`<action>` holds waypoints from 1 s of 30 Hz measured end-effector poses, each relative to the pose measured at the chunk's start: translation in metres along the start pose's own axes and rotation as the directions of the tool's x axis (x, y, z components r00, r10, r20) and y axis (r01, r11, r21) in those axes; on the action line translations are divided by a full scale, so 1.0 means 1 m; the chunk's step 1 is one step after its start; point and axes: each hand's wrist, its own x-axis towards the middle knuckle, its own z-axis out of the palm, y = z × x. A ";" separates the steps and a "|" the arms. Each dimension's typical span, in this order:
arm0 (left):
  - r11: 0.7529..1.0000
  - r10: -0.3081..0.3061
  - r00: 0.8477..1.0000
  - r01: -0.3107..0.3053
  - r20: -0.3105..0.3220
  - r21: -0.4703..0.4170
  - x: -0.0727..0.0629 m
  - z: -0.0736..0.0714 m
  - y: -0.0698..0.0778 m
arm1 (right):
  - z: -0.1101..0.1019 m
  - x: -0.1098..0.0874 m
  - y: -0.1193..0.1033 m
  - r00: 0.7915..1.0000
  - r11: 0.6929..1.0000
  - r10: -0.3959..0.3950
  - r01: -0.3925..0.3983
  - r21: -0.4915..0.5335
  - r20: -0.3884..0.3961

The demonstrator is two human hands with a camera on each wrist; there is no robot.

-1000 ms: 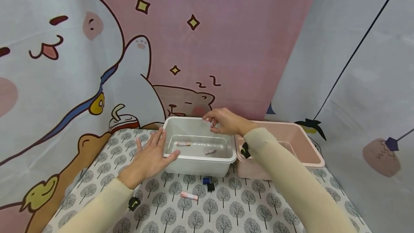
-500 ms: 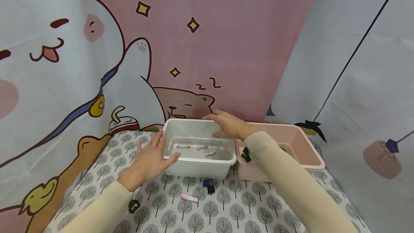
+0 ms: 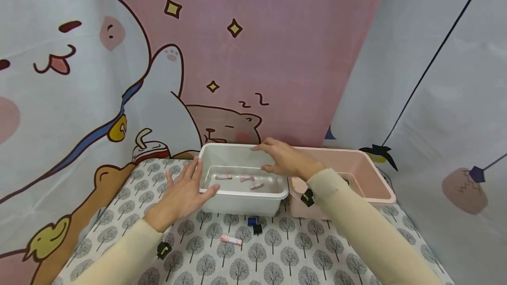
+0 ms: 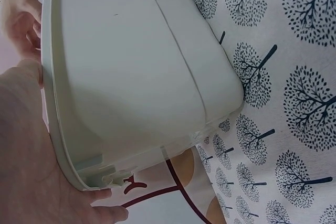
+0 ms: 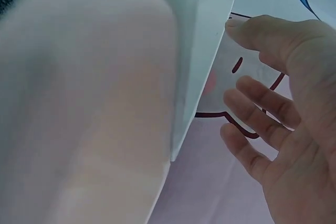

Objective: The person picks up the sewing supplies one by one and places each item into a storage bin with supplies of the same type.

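In the head view, a white plastic bin (image 3: 241, 206) holds three small pinkish strips on its floor, a left strip (image 3: 223, 177), a middle strip (image 3: 247, 179) and a right strip (image 3: 257, 186). Their exact kind is too small to tell. My left hand (image 3: 178, 201) rests against the bin's left end, fingers spread near the rim; the left wrist view has this hand (image 4: 26, 150) beside the rim. Over the bin's back right corner hovers my right hand (image 3: 287, 159), fingers loosely extended. Nothing lies between those fingers (image 5: 244, 111) in the right wrist view.
A pink bin (image 3: 380, 201) stands right of the white one, partly hidden by my right arm; a small dark thing shows inside. On the tree-print cloth lie a pink-and-white strip (image 3: 231, 240), a small blue item (image 3: 252, 221) and a small black item (image 3: 257, 229).
My right hand has let go of a small pinkish strip, which now lies in the middle of the white bin. Its fingers have opened and it has shifted slightly right. My left hand has stayed put.
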 end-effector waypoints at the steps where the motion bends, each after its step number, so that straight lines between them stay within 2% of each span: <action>1: 1.000 0.001 1.000 -0.001 -0.001 0.000 0.000 0.000 0.000 | 0.001 -0.003 -0.001 1.000 1.000 -0.003 0.003 0.001 -0.006; 7: 1.000 0.001 1.000 -0.001 -0.004 0.007 -0.001 -0.001 -0.001 | 0.009 -0.016 -0.004 0.999 1.000 0.013 -0.012 0.005 -0.031; 15: 1.000 0.003 1.000 -0.003 -0.006 0.002 0.000 -0.001 0.000 | 0.019 -0.030 -0.012 0.989 0.997 -0.064 0.068 0.030 -0.132; 22: 1.000 0.000 1.000 0.000 -0.009 0.007 0.000 0.001 -0.001 | 0.030 -0.041 -0.023 0.958 0.985 -0.166 0.174 0.013 -0.232; 30: 1.000 0.010 1.000 -0.010 -0.017 0.010 0.001 0.003 -0.001 | 0.039 -0.057 -0.036 0.929 0.978 -0.196 0.209 0.009 -0.314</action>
